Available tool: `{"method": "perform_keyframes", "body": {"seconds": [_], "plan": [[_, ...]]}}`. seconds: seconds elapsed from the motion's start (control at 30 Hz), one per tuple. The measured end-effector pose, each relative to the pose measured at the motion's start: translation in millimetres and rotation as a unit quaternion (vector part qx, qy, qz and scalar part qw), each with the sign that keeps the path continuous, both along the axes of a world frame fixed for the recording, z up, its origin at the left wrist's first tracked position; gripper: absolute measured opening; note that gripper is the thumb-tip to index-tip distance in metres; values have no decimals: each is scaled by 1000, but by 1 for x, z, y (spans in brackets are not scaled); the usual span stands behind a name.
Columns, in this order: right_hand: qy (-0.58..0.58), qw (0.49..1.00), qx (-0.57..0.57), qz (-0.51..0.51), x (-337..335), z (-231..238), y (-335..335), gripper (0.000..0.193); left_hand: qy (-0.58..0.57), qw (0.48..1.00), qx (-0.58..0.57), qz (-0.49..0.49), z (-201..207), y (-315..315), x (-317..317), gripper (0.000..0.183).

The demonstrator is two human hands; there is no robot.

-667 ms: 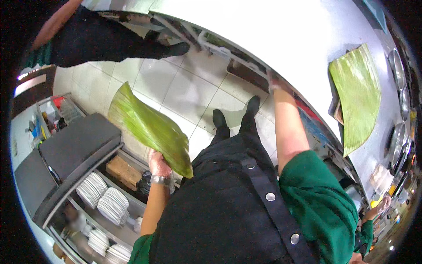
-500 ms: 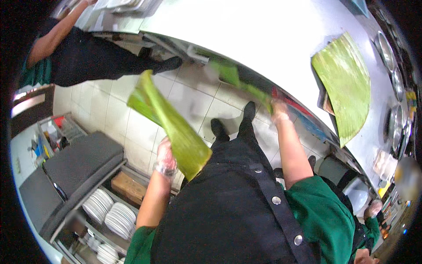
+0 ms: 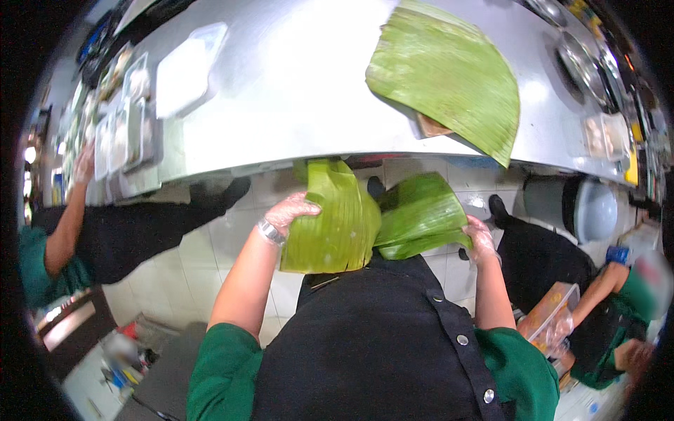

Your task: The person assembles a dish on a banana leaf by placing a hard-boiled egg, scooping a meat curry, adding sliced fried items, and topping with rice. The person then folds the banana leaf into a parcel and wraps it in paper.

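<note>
My left hand (image 3: 289, 212), in a clear plastic glove with a metal watch band at the wrist, pinches the left edge of a yellow-green banana leaf piece (image 3: 331, 228). My right hand (image 3: 480, 238), also in a clear glove, grips the right edge of a darker green banana leaf piece (image 3: 423, 216). The two pieces meet in front of my apron; whether they are joined cannot be made out. Both hang off the near edge of the steel table. On that table lies a large banana leaf (image 3: 449, 81), with a brown block-like thing (image 3: 433, 126) showing under its near edge.
A white tray or board (image 3: 186, 74) and clear food containers (image 3: 126, 137) stand on the table's left. Metal pans (image 3: 583, 67) line its right end. Co-workers are on both sides; the right one holds a clear container (image 3: 551, 316). A pale blue bowl (image 3: 595, 210) is at right.
My view has turned toward the table. My hands have come closer together in front of me, and the leaf pieces, apart before, now meet and are more spread out.
</note>
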State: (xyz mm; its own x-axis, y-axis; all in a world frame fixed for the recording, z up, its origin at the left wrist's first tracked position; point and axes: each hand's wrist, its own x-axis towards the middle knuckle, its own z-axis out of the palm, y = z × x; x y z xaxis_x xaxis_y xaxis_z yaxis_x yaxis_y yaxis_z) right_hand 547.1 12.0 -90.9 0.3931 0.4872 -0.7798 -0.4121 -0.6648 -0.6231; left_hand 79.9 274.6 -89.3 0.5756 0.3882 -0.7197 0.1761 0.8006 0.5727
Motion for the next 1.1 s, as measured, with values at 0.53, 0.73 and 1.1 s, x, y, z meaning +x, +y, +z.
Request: {"method": "perform_keyframes", "body": {"seconds": [0.53, 0.73, 1.1], "plan": [[-364, 820, 427, -110, 26, 327, 120, 51, 198, 857, 85, 468, -93, 169, -2, 44], [-256, 754, 567, -211, 39, 362, 220, 51, 100, 783, 101, 606, -108, 139, 10, 41], [-144, 971, 111, 157, 93, 169, 219, 53, 135, 958, 178, 177, 108, -12, 128, 22]]}}
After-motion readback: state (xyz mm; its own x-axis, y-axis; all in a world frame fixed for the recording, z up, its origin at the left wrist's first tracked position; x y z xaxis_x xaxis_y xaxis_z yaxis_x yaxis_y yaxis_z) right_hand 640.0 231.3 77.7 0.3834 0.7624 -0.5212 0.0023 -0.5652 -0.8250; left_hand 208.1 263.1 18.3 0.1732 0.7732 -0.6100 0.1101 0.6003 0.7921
